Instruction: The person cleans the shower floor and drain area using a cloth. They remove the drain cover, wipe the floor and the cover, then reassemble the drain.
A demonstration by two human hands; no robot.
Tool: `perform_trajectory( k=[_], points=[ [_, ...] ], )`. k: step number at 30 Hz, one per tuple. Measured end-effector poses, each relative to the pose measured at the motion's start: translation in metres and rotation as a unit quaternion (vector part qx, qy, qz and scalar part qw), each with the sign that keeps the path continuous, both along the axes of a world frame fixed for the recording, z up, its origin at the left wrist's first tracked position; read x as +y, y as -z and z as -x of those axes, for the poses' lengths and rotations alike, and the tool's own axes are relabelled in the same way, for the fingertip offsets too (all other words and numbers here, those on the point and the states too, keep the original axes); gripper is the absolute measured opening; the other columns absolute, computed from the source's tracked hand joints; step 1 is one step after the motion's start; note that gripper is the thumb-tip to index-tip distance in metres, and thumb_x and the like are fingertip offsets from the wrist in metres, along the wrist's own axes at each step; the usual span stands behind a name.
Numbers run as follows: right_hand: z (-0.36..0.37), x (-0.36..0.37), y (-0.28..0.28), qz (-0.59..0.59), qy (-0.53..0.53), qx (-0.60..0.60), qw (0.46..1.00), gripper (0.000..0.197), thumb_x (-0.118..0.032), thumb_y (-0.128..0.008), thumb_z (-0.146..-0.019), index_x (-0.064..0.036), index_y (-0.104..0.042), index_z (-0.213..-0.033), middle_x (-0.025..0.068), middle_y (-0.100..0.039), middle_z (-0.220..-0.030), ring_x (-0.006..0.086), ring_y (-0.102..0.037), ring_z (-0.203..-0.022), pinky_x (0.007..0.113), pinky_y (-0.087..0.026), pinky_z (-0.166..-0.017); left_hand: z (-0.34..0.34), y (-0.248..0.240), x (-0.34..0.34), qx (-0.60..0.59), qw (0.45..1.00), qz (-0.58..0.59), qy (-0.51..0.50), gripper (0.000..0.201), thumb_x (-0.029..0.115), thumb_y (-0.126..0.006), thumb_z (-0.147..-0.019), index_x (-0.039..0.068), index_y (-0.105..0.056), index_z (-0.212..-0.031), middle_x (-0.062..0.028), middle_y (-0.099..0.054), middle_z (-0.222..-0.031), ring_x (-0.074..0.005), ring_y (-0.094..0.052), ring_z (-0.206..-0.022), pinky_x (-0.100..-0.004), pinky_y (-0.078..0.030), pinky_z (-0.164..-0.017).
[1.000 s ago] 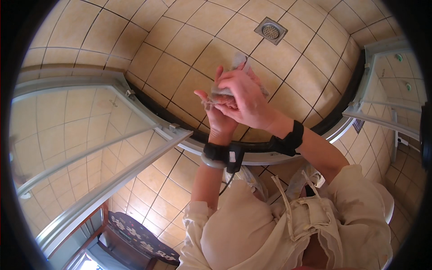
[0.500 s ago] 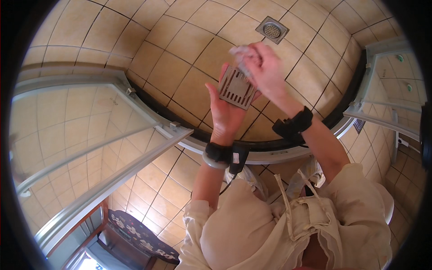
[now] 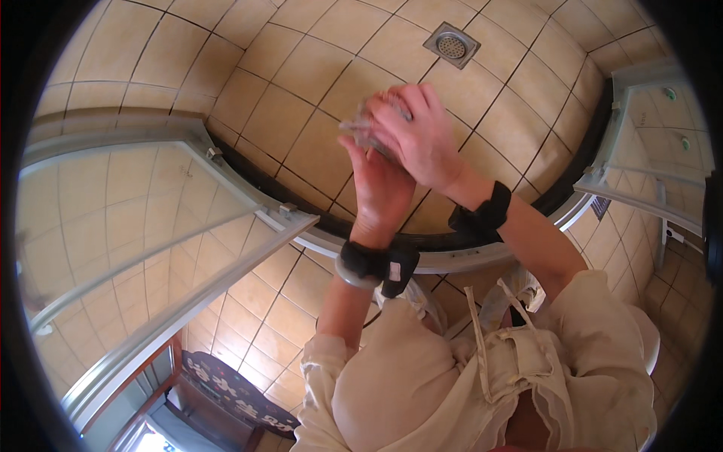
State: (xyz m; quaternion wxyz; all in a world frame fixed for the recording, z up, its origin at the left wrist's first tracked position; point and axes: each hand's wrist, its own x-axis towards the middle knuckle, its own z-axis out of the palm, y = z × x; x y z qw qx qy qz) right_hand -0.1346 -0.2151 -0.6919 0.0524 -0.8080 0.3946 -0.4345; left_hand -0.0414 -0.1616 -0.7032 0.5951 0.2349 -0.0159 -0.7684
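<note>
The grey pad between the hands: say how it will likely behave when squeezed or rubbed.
The grey pad looks thin and is pinched between the left hand and right hand, so it is probably light. Its edge looks blurred and slightly bent, so it is probably somewhat flexible. Pressed flat between palms, it seems unlikely to slip or roll.

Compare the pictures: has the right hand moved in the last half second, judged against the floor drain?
Yes. The right hand has dropped away from the floor drain, toward the person, covering the small object over the left hand.

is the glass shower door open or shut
Open: the glass door is swung away from the curved black threshold, leaving the entry clear.
</note>
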Motion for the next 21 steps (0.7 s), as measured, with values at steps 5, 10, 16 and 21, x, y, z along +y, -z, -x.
perform_trajectory(
  k=[5,10,16,21],
  points=[
    [0.003,-0.021,-0.003,0.033,0.063,-0.006,0.997,0.022,-0.018,-0.067,-0.075,-0.0111,-0.059,-0.093,0.0061,-0.055,-0.088,0.0256,-0.05,-0.08,0.035,-0.044,-0.068,-0.001,0.006,-0.008,-0.03,0.999,0.022,0.035,0.075,0.069,-0.032,-0.086,0.017,-0.033,-0.14,-0.0037,-0.04,-0.139,-0.0224,-0.036,-0.13,-0.0453,-0.029,-0.106],
    [0.052,-0.049,0.013,-0.224,0.146,-0.2,0.942,0.021,-0.021,-0.062,-0.084,-0.0088,-0.059,-0.101,0.0091,-0.06,-0.09,0.0257,-0.057,-0.08,0.035,-0.049,-0.07,0.003,-0.022,0.003,-0.058,0.994,0.056,0.071,0.081,0.071,-0.03,-0.083,0.014,-0.03,-0.141,-0.0086,-0.037,-0.143,-0.0302,-0.043,-0.125,-0.0529,-0.039,-0.099],
    [0.107,-0.078,0.029,-0.476,-0.114,-0.617,0.616,0.046,-0.043,-0.042,-0.095,-0.0073,-0.049,-0.122,0.0097,-0.055,-0.121,0.024,-0.057,-0.101,0.037,-0.047,-0.087,0.0,-0.016,-0.001,-0.026,0.994,0.09,0.055,0.091,0.075,-0.025,-0.081,0.008,-0.028,-0.142,-0.0131,-0.033,-0.145,-0.0371,-0.038,-0.128,-0.0582,-0.032,-0.103],
    [0.092,-0.07,0.015,-0.511,-0.328,-0.706,0.364,0.059,-0.057,-0.032,-0.092,-0.0097,-0.047,-0.124,0.0093,-0.054,-0.119,0.0262,-0.052,-0.109,0.042,-0.041,-0.097,-0.007,-0.012,0.002,-0.014,0.992,0.117,0.054,0.09,0.074,-0.024,-0.082,0.007,-0.029,-0.142,-0.0137,-0.033,-0.145,-0.0366,-0.037,-0.129,-0.06,-0.029,-0.104]
  ],
)
